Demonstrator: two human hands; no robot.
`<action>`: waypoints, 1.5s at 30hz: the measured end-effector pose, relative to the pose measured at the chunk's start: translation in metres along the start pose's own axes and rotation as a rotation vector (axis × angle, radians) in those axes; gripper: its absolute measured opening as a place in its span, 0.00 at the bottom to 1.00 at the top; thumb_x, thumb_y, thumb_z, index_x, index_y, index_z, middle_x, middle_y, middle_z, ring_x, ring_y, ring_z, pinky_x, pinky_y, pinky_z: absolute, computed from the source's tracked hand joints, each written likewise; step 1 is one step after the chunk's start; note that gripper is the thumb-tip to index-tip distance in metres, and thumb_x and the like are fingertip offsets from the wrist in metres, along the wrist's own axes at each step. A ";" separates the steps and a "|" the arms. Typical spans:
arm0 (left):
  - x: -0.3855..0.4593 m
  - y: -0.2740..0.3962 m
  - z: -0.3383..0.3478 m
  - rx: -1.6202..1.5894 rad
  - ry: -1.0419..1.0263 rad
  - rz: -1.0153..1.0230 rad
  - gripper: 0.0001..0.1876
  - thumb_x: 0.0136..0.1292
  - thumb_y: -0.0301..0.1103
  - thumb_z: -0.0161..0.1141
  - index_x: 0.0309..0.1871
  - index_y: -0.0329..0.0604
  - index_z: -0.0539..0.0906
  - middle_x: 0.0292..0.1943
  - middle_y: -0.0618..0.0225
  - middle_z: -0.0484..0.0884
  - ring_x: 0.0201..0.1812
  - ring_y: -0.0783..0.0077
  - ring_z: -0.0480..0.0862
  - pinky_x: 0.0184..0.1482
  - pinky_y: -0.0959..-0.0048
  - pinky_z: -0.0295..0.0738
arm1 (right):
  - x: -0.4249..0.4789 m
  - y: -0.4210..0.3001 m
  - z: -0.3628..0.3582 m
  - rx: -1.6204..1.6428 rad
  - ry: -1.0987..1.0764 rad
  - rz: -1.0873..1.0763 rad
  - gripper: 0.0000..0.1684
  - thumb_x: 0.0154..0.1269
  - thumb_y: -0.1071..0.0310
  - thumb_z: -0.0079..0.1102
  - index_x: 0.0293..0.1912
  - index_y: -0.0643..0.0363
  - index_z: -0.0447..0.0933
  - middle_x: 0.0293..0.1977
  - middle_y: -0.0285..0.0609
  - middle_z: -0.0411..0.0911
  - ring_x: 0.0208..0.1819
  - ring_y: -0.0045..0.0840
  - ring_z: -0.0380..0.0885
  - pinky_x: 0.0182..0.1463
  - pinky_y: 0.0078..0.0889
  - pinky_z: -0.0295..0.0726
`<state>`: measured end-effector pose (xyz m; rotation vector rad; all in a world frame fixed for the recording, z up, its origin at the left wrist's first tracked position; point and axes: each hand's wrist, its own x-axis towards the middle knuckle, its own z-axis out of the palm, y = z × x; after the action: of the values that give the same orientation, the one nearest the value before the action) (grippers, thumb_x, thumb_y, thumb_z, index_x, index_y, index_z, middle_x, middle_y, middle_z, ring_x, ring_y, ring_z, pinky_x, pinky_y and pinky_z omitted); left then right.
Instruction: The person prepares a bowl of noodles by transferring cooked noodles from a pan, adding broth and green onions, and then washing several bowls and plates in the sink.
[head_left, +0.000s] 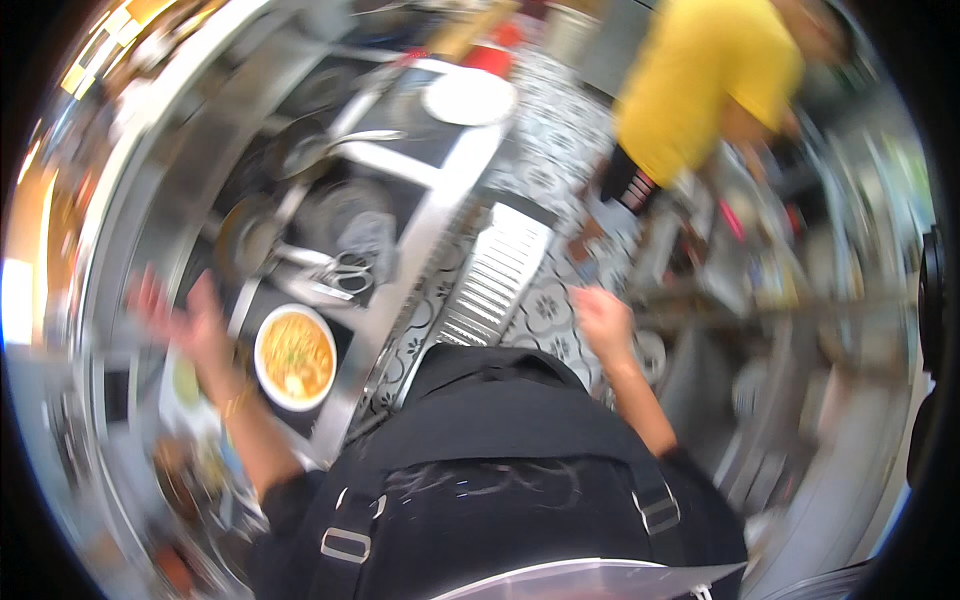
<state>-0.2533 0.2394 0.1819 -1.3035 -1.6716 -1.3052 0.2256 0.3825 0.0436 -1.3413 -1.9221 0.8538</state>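
My left hand (184, 319) is raised at the left with its fingers apart and nothing in it. Close to its wrist, a white bowl (264, 379) of noodles in orange broth stands on the dark top of a steel counter (420, 225). Beyond the bowl lie scissors (351, 279) beside a crumpled pale cloth or bag (371, 238). Over the patterned floor, away from the counter, hangs my right hand (604, 322). Its fingers are curled in, and I see nothing held. Motion blur softens both hands.
Pans (244, 236) and a ladle-like utensil (367, 136) sit along the counter, with a white plate (471, 96) farther up. A slotted metal drain grate (499, 262) runs along the tiled floor (544, 307). A person in a yellow shirt (697, 82) bends by the cluttered right-hand shelving.
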 end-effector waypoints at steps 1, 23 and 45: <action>0.015 0.037 0.033 0.096 -0.030 0.048 0.33 0.55 0.31 0.69 0.63 0.35 0.67 0.63 0.56 0.67 0.66 0.59 0.64 0.65 0.63 0.60 | -0.002 0.042 -0.016 0.062 0.126 0.118 0.08 0.64 0.74 0.50 0.37 0.65 0.78 0.32 0.48 0.79 0.32 0.29 0.79 0.38 0.31 0.76; 0.159 0.232 0.568 -0.352 -0.461 0.348 0.29 0.51 0.33 0.66 0.60 0.42 0.74 0.61 0.55 0.68 0.64 0.53 0.65 0.66 0.60 0.57 | 0.355 0.159 -0.166 0.188 0.098 0.234 0.38 0.56 0.73 0.64 0.66 0.55 0.62 0.41 0.38 0.81 0.37 0.21 0.78 0.33 0.17 0.76; 0.216 0.721 1.337 -0.322 -0.428 1.314 0.26 0.58 0.43 0.54 0.60 0.44 0.76 0.67 0.59 0.66 0.72 0.59 0.56 0.72 0.54 0.47 | 0.508 0.299 -0.256 -0.106 0.332 0.783 0.26 0.59 0.72 0.60 0.59 0.57 0.71 0.49 0.47 0.75 0.49 0.30 0.73 0.51 0.30 0.73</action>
<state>0.4793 1.5867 0.1996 -2.3511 -0.4493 -0.4679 0.4490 0.9851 0.0227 -2.1960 -1.1841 0.8033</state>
